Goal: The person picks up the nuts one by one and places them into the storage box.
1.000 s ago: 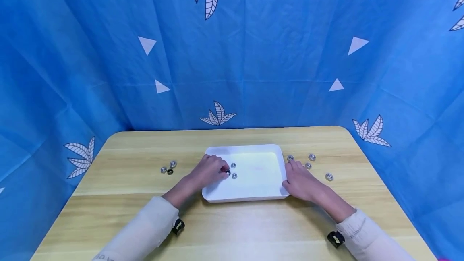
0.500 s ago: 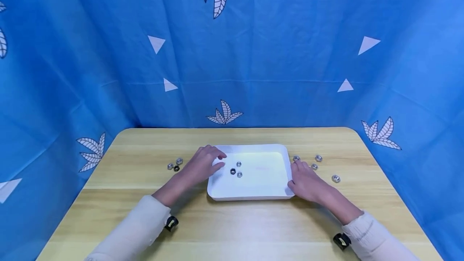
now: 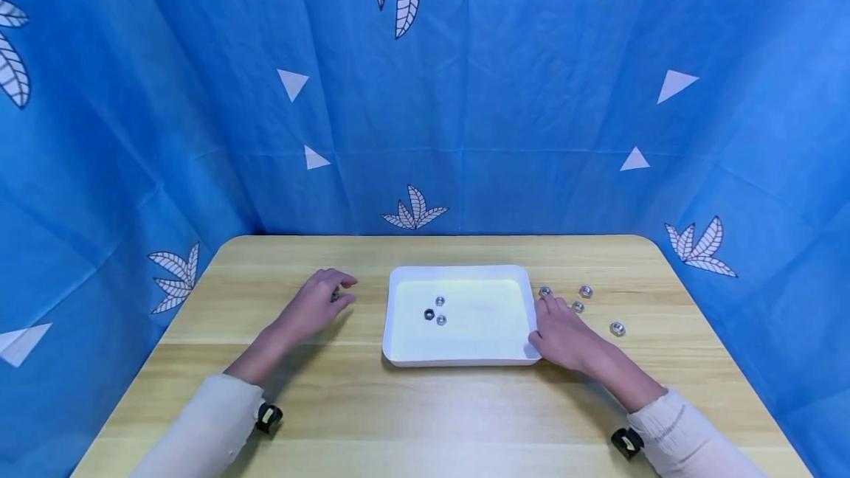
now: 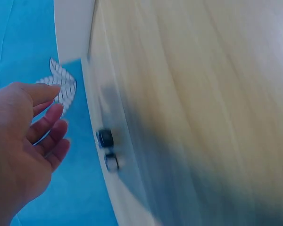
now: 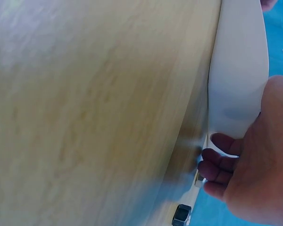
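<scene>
A white tray [image 3: 488, 316] lies on the table. My right hand [image 3: 561, 334] grips its right edge, with the thumb at the rim and the other fingers curled outside; the right wrist view shows them against the tray's wall [image 5: 238, 70]. Inside the tray are a black nut [image 3: 429, 314] and two silver nuts [image 3: 441, 320]. Left of the tray, my left hand [image 3: 315, 305] hovers with fingers loosely bent and nothing between them. One nut [image 3: 335, 293] shows past its fingers; the left wrist view has a dark nut [image 4: 104, 138] and another nut [image 4: 112, 162] below the hand.
Several silver nuts lie on the wooden table [image 3: 451, 419] to the right of the tray, one of them [image 3: 545, 291] right by my right fingertips and another [image 3: 617, 329] farther out. A blue patterned cloth [image 3: 531, 94] hangs behind the table.
My left hand has let go of the black nut in the tray, drawn back over the left rim and moved left to the loose nuts. My right hand stays at the tray's edge.
</scene>
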The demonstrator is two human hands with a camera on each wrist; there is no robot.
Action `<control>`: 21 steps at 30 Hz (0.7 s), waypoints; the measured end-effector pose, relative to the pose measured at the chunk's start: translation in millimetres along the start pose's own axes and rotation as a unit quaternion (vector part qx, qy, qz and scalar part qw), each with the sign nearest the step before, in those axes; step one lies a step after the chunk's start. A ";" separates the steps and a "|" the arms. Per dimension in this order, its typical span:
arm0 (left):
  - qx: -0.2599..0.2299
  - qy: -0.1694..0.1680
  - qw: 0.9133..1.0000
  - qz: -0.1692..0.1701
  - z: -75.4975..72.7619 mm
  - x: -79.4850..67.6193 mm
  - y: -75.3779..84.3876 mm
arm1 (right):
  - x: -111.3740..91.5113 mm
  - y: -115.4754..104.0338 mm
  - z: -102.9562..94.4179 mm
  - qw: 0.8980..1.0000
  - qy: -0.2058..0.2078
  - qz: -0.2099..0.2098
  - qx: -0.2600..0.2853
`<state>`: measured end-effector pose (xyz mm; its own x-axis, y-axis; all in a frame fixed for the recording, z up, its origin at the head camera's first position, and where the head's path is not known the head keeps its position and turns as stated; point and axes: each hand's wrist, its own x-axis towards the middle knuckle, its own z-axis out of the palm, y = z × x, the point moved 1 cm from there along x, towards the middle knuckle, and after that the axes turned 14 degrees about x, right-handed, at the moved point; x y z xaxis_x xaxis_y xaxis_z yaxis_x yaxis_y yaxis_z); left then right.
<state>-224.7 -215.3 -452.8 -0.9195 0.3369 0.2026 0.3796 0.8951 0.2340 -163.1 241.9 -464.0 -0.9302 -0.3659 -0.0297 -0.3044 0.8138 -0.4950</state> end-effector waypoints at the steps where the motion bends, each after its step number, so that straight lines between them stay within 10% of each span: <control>1: -0.002 -0.002 1.000 -0.006 -0.7 -1.7 -5.1 | -0.1 -0.1 -0.1 1.000 0.001 -0.001 0.000; 21: -0.054 -0.055 0.997 -0.024 -1.5 -21.4 -69.6 | -2.2 -3.1 -1.6 1.000 -0.019 0.016 0.013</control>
<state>-231.3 -285.3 -472.1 -0.9406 0.3291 0.0838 0.3373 0.8764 0.3437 -160.4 240.9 -461.0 -0.9306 -0.3574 -0.0791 -0.2688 0.8138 -0.5153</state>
